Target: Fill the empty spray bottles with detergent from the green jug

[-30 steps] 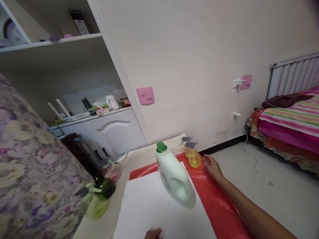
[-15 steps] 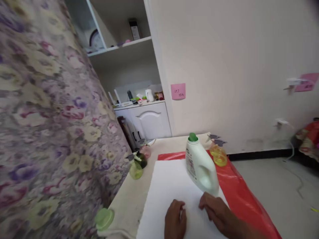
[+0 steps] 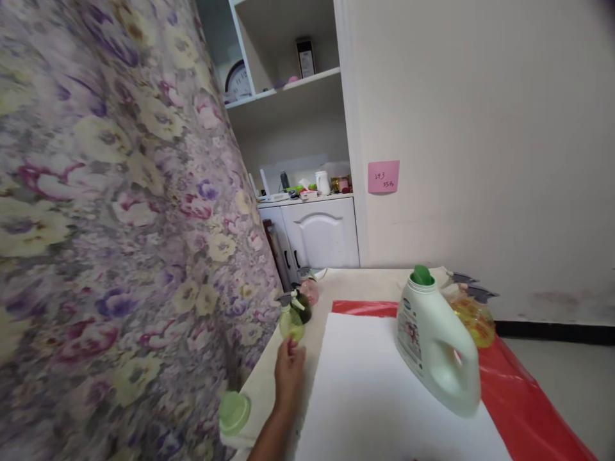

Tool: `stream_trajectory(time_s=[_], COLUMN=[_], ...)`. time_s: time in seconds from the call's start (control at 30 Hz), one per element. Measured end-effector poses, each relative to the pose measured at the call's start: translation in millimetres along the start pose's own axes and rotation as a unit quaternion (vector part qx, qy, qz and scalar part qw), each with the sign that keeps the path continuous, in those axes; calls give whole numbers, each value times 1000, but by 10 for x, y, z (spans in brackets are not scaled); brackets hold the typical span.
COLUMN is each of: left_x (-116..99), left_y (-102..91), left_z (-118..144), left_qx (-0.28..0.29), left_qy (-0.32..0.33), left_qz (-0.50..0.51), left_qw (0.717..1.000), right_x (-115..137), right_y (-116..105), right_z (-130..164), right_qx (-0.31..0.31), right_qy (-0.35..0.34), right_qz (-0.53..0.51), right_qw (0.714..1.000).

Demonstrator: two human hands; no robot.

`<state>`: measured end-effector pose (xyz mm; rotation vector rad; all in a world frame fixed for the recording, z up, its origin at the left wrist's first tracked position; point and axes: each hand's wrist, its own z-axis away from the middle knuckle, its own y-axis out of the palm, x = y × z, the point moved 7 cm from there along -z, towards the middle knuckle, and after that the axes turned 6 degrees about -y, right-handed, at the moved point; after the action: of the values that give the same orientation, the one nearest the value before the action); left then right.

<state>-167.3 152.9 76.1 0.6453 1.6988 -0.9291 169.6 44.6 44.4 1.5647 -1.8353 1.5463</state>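
Observation:
My left hand [image 3: 289, 371] is stretched forward over the left side of the table. Its fingertips overlap the lower part of a yellow-green spray bottle [image 3: 288, 319]; whether they touch it I cannot tell, and motion blurs the fingers. Behind that bottle stand a dark spray bottle [image 3: 303, 308] and a pink one [image 3: 310, 289]. On the white sheet [image 3: 355, 384] a pale green detergent jug [image 3: 435, 349] stands upright, its neck uncapped with a darker green spout [image 3: 422, 275] showing. A light green cap [image 3: 234, 412] is at the table's left edge. My right hand is out of view.
Red plastic sheeting [image 3: 519, 390] lies under the white sheet. Yellow spray bottles [image 3: 478, 323] stand behind the jug at the right. A floral curtain [image 3: 134, 256] hangs close along the left. Beyond the table are a white cabinet [image 3: 324, 234] and a wall with a pink note [image 3: 383, 177].
My left hand has moved from the white sheet forward and left to the yellow-green spray bottle. My right hand has left the view. The whole scene has shifted right in the picture.

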Motion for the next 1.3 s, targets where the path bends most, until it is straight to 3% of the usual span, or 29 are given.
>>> stream_trajectory(time_s=[0.07,0.17,0.33,0.43,0.53,0.67,0.8,1.0,1.1,1.3], left_x=[25,121,334,397,384,312,266,181,73,-247], left_y=[-107,-114,1,45,94,188,221,173,143,198], left_z=[-313,-644,-919,-1004,-1053,-1066,-1056,-1060,-1003,-623], left_qx=[-28,-45,-48,-35,-17,4,-7,-27,-29,42], left_qy=[13,23,20,23,34,47,43,28,21,53], left_qz=[-29,-63,-79,-83,-92,-97,-95,-85,-72,-33], left_qw=[999,997,995,996,995,994,994,996,997,997], right_x=[-104,-261,-482,-619,-747,-802,-715,-359,-100,202], right_y=[-52,-279,-958,-1240,-1412,-1509,-1280,-374,-39,127], right_z=[-168,-463,-1054,-1294,-1344,-1163,-756,85,372,554], right_qx=[-11,-31,-69,-83,-97,-105,-103,-85,-72,-68], right_qy=[0,3,14,22,33,43,50,52,62,41], right_qz=[0,3,3,7,11,17,23,38,48,112], right_qw=[1000,1000,998,996,995,993,993,994,994,991])
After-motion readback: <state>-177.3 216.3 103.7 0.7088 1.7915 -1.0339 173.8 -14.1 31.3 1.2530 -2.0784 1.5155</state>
